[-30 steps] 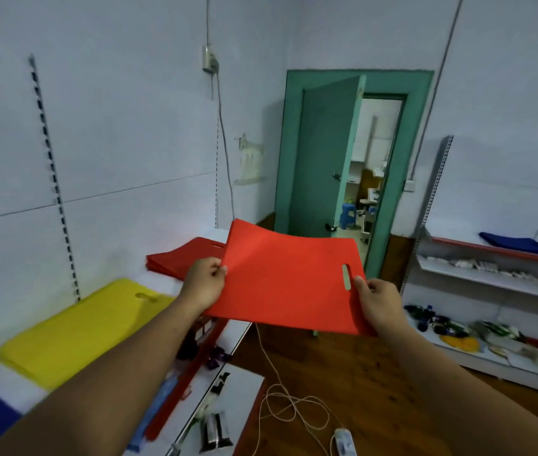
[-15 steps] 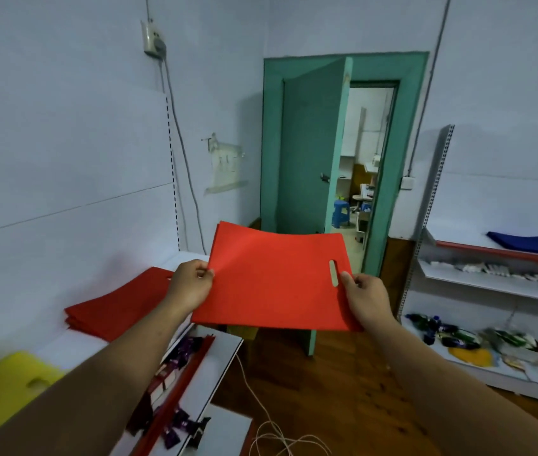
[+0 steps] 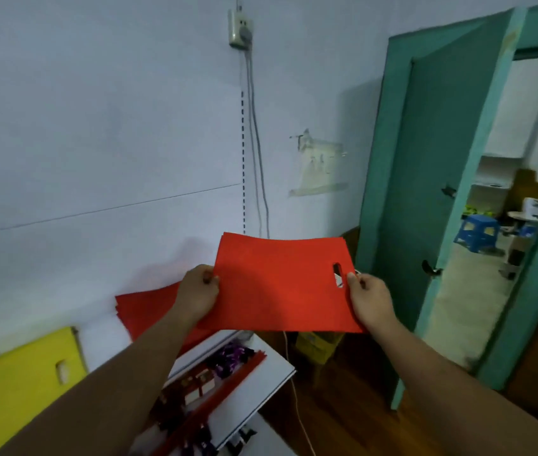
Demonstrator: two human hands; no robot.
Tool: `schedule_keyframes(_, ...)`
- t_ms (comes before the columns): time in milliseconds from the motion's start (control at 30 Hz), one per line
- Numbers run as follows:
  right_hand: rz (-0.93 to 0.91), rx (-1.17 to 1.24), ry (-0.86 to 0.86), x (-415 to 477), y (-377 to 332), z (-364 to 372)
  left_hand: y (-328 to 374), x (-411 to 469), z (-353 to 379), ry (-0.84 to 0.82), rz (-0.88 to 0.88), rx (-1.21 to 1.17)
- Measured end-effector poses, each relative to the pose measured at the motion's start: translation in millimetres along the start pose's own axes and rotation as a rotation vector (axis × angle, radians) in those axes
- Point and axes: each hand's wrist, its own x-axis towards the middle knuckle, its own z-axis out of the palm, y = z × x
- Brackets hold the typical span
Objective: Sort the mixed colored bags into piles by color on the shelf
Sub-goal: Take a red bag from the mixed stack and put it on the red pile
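Note:
I hold a flat red bag [image 3: 277,284] with a slot handle out in front of me, level in the air. My left hand [image 3: 196,291] pinches its left edge and my right hand [image 3: 368,299] pinches its right edge beside the handle slot. Below and to the left, a pile of red bags [image 3: 144,307] lies on the white shelf [image 3: 103,320] against the wall. The held bag hangs partly over that pile's right end. A yellow pile of bags [image 3: 14,380] lies further left on the same shelf.
A lower shelf [image 3: 261,380] under my arms carries purple and dark small items and a long red strip. A white cord [image 3: 297,406] trails over the wooden floor. A green door [image 3: 425,192] stands open at right. A yellow box [image 3: 317,343] sits on the floor.
My view has swung left and down toward the wall shelf. The red bag in both hands has moved left, closer to the red pile. The right-hand shelves have left the view.

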Motion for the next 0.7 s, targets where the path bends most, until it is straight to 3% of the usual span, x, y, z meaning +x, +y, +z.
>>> schedule_keyframes(267,-0.113,0.032,-0.334,47,-34,158,-95,0,-61,0.218,-0.211,0.142)
schedule_keyframes(400,-0.151,-0.061,-0.491,64,-45,225,-145,7,-76,0.271,-0.336,0.207)
schedule_keyframes(700,-0.277,-0.193,-0.578,111,-50,307,-199,22,-65,0.321,-0.493,0.179)
